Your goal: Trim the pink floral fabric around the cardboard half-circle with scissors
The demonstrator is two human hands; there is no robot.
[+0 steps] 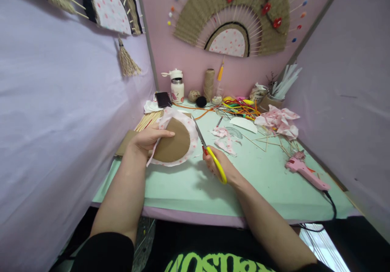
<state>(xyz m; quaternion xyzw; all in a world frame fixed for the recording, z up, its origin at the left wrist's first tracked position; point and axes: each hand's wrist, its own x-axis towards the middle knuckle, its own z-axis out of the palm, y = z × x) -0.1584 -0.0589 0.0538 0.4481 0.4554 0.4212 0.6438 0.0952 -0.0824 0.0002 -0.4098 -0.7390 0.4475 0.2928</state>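
My left hand (148,139) holds a brown cardboard half-disc (173,142) that lies on pink-dotted white fabric (192,130); the fabric shows as a border around the cardboard's curved edge. In my right hand (222,167) are yellow-handled scissors (210,153), their blades pointing up and left along the right edge of the fabric. Both hands are above the pale green table top (183,186).
Fabric scraps (224,138) lie just right of the scissors. A pink glue gun (304,171) lies at the right with its black cord. Thin wooden sticks, twine spools, a jar, a phone and coloured wires crowd the back. Walls close in on three sides.
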